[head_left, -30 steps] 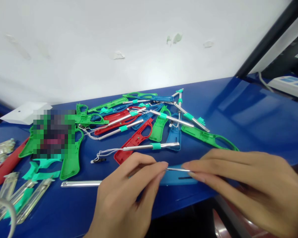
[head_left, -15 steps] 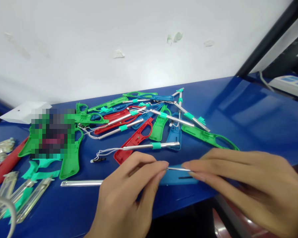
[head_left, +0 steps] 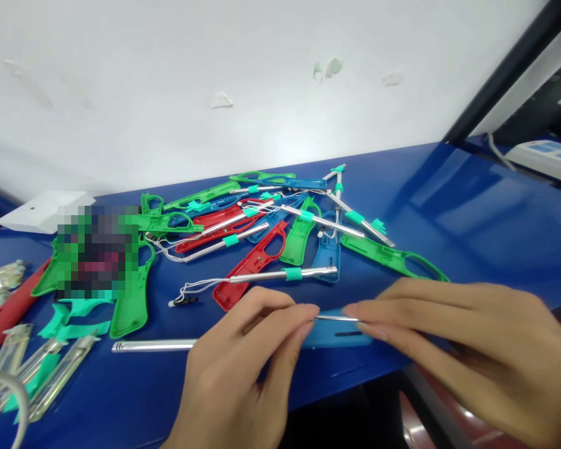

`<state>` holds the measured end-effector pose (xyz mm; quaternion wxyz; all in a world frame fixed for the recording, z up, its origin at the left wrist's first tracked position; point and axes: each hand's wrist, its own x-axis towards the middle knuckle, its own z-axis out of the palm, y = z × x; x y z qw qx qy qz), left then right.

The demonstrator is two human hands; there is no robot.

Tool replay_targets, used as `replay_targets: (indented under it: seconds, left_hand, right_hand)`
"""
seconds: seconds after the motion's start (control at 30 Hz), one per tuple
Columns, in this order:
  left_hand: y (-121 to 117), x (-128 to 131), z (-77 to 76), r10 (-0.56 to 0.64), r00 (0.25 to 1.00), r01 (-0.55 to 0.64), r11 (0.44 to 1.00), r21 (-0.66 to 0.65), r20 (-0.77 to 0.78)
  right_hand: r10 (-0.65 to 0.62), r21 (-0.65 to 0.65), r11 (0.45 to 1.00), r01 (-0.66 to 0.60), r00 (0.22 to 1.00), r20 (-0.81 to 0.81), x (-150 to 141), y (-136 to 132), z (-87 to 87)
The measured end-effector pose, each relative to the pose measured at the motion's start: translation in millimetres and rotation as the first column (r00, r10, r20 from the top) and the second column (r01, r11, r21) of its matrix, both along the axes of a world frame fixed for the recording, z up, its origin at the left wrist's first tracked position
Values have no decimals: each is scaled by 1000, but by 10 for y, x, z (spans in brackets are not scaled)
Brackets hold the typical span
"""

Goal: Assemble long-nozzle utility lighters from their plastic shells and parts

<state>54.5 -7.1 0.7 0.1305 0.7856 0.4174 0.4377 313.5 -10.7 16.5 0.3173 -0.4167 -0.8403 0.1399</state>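
Both my hands meet at the near edge of the blue table [head_left: 472, 206]. My left hand [head_left: 243, 374] and my right hand [head_left: 453, 343] pinch the two ends of a thin metal rod [head_left: 335, 318] between fingertips. The rod lies just over a light blue plastic piece [head_left: 336, 335] on the table. A longer silver tube [head_left: 152, 345] lies on the table to the left of my left hand, partly hidden by it.
Behind the hands sits a pile of green, red and blue plastic handle shells [head_left: 262, 231] with silver tubes and white wires. Clear plastic parts [head_left: 32, 368] lie at the near left. A white power strip [head_left: 546, 159] is at far right, a white box [head_left: 42, 209] at far left.
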Motion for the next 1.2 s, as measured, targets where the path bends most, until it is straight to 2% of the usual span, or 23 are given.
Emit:
replay_targets:
  seconds: [0.1, 0.2, 0.33, 0.4, 0.63, 0.8, 0.87, 1.2]
  left_hand:
    - [-16, -18, 11, 28, 999, -28, 999, -15, -18]
    - [-66, 23, 25, 51, 998, -52, 998, -24, -30]
    - [-136, 215, 2, 163, 984, -167, 985, 50, 69]
    - [-146, 324, -15, 192, 978, -197, 978, 62, 86]
    - [-93, 504, 4, 123, 992, -125, 991, 54, 32]
    - [25, 470, 61, -90, 988, 93, 996, 14, -128]
    - [76, 461, 77, -130, 978, 131, 991, -4, -163]
    - [105, 469, 49, -136, 970, 134, 991, -22, -202]
  right_hand:
    - [-61, -14, 998, 61, 998, -9, 37, -25, 2]
    - [-197, 18, 980, 197, 980, -13, 108, -63, 37]
    - [-342, 28, 939, 343, 939, -49, 194, -62, 54]
    - [-340, 10, 939, 342, 936, -91, 217, -25, 13]
    - [-287, -110, 956, 270, 940, -185, 212, 99, -213]
    - [-276, -130, 959, 253, 939, -205, 225, 113, -268]
    - [-273, -141, 958, 248, 939, -207, 241, 110, -270]
    - [-264, -189, 956, 226, 940, -214, 251, 103, -270]
